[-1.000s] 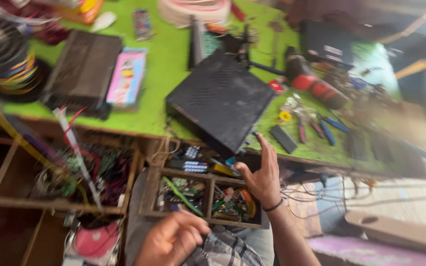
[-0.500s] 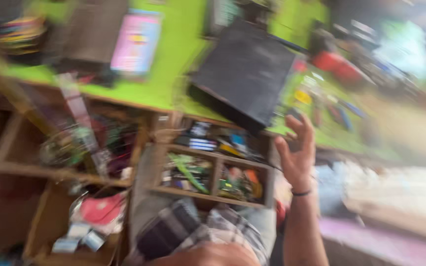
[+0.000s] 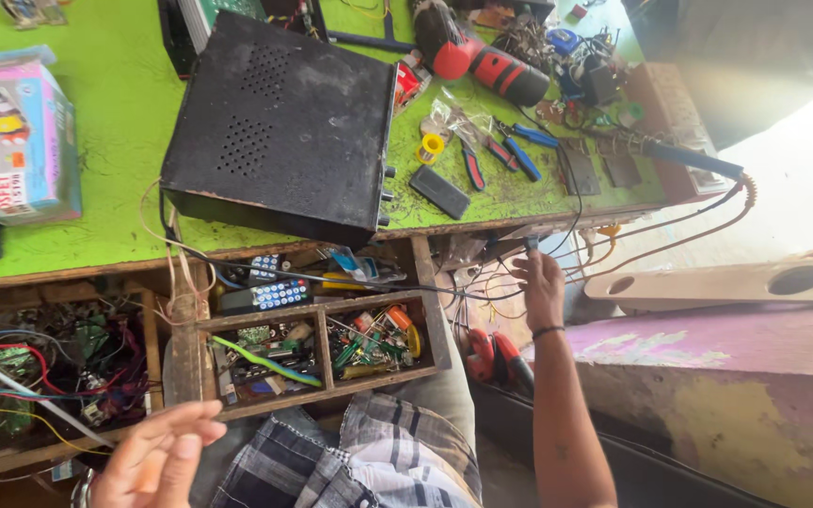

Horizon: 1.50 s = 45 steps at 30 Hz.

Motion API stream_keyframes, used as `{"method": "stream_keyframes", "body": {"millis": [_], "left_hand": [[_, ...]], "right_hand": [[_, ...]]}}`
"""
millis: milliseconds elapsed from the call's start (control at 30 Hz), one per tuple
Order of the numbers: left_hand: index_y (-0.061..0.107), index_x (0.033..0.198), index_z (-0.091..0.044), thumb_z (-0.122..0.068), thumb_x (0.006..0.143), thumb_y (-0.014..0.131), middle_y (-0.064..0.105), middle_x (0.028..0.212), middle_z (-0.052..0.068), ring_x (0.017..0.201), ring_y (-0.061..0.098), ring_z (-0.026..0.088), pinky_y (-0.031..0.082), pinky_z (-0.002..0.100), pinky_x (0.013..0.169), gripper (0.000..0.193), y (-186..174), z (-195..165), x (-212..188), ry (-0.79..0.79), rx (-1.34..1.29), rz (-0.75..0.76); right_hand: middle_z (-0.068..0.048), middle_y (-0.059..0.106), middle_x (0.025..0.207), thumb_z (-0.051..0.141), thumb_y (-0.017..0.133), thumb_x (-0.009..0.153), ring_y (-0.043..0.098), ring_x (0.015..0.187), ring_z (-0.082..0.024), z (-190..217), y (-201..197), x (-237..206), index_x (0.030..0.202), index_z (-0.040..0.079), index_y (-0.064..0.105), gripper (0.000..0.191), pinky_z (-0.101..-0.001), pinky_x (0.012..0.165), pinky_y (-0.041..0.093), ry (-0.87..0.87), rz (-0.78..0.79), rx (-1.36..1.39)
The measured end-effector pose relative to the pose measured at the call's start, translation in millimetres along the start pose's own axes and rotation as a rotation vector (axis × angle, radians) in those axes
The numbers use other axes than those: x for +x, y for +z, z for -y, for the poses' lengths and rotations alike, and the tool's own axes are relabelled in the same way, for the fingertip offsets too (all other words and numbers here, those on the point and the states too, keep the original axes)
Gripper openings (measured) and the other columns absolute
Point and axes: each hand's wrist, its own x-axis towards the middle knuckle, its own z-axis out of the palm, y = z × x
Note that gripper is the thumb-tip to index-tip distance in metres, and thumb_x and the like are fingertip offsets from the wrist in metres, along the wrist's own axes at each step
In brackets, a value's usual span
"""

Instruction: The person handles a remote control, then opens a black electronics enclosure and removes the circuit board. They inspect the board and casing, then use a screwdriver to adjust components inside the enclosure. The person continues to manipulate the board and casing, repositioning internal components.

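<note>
Two bare hands work at a cluttered repair bench with a green top (image 3: 105,150), seen from above the person's lap. The right hand (image 3: 540,287) is stretched forward to the front edge of the bench, its fingertips pinched narrowly on a small grey plug or clip (image 3: 531,244) at the end of a black cable (image 3: 444,290). That cable runs leftward from the pinch, slung across the open wooden drawer (image 3: 317,348), toward the black metal amplifier case (image 3: 279,122) lying on the bench. The cable's long axis therefore lies nearly level across the view, with the held end at the far right and the case up and to the left of the grip. The left hand (image 3: 157,456) hovers low near the person's checked cloth (image 3: 350,461), fingers spread wide and holding nothing, well apart from the cable. The right hand is plainly the nearer one. Red-handled pliers (image 3: 499,356) lie just below the right wrist, and a red power drill (image 3: 482,56) rests on the bench beyond the case.
</note>
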Motion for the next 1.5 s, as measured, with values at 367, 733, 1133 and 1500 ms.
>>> {"method": "stream_keyframes", "body": {"millis": [367,733,1133,1500], "left_hand": [[0.061,0.122,0.004,-0.013,0.102,0.057,0.072,0.121,0.024,0.104,0.072,0.026,0.057,0.047,0.099,0.027,-35.8,17.3,-7.3,-0.16,0.049,-0.084],[0.063,0.122,0.004,-0.008,0.1,0.058,0.074,0.117,0.02,0.098,0.073,0.023,0.059,0.04,0.095,0.025,-14.8,18.9,7.3,0.029,0.045,0.002],[0.067,0.12,0.004,-0.013,0.101,0.06,0.072,0.115,0.01,0.108,0.068,0.015,0.053,0.03,0.095,0.027,52.3,-86.7,42.6,-0.009,-0.099,0.03],[0.067,0.121,0.001,-0.068,0.088,0.063,0.072,0.115,0.02,0.109,0.07,0.029,0.055,0.04,0.093,0.077,99.4,-189.2,257.9,-0.008,0.363,0.077]], "right_hand": [[-0.008,0.066,0.092,0.02,0.069,0.099,0.063,0.078,-0.019,0.7,3.3,-3.3,0.127,-0.009,0.051,0.045,-0.0335,0.064,0.052,-0.43,0.07,-0.184],[-0.02,0.063,0.12,0.011,0.049,0.103,0.062,0.113,-0.039,-5.3,-0.2,-16.6,0.126,0.0,0.058,0.027,-0.0451,0.096,0.05,-0.376,-0.003,-0.513],[-0.019,0.053,0.144,0.016,0.063,0.102,0.048,0.144,-0.038,1.8,-7.0,20.0,0.131,0.008,0.057,0.031,-0.051,0.127,0.04,-0.782,0.101,-1.236],[-0.022,0.06,0.122,0.001,0.052,0.096,0.054,0.118,-0.036,89.6,141.2,-57.4,0.147,0.003,0.047,0.052,-0.0458,0.101,0.048,-0.852,0.202,-0.584]]}}
